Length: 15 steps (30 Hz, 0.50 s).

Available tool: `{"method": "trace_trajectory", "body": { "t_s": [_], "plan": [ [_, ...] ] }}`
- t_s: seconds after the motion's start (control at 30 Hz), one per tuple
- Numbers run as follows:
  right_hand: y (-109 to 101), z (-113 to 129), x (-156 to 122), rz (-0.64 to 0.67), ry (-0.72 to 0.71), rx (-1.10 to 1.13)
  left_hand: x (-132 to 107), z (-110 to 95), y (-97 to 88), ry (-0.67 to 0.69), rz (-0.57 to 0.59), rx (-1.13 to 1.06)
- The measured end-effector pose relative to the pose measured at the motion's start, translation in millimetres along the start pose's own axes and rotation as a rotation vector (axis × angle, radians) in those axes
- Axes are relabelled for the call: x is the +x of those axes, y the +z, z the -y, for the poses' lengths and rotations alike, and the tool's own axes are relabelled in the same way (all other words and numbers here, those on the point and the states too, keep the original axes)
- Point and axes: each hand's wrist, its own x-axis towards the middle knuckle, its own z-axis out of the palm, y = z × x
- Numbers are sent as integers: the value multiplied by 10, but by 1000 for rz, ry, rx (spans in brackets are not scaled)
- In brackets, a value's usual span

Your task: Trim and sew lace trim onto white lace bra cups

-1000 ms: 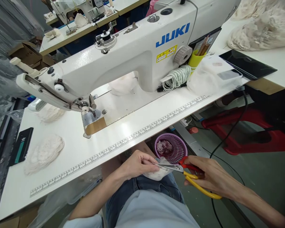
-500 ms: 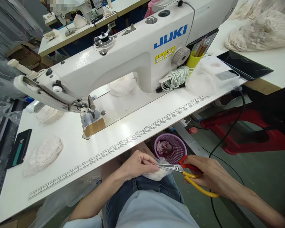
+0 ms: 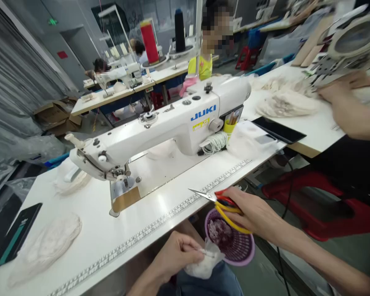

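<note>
Pinching the white fabric [image 3: 203, 266] between thumb and fingers, the left hand [image 3: 183, 253] has it over the lap [image 3: 217, 283], the loose part spreading rightward from that grip. Farther out, the right hand [image 3: 249, 205] is wrapped round the handles of the scissors [image 3: 221, 202], whose long axis runs leftward, tips beyond the fabric and apart from it; lower than this grip sits the purple basket [image 3: 248, 250], and beyond both hands stands the sewing machine [image 3: 160, 130].

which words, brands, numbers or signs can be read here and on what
"JUKI" on the sewing machine
Yellow label on the machine: too small to read
Ruler: numbers too small and blurred
Black-and-green case: mark too blurred
Green sign and red sign at the back: too small
</note>
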Motion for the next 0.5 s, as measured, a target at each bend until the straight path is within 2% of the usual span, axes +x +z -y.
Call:
{"method": "trace_trajectory", "body": {
  "t_s": [0.1,0.2,0.27,0.37,0.43,0.5],
  "plan": [
    [-64,-33,487,12,51,-221,-8,130,-61,17,-18,-10],
    [-72,-134,903,-29,134,-306,-30,267,-156,56,-22,1],
    [-60,-182,1064,-69,167,-325,-50,350,-217,68,-30,5],
    [-16,-86,1037,-135,179,-348,-62,442,-277,76,-31,11],
    [51,119,838,-157,134,-347,-50,457,-284,81,-21,16],
    [163,392,559,-121,30,-290,-37,415,-261,79,5,16]
  ]
}}
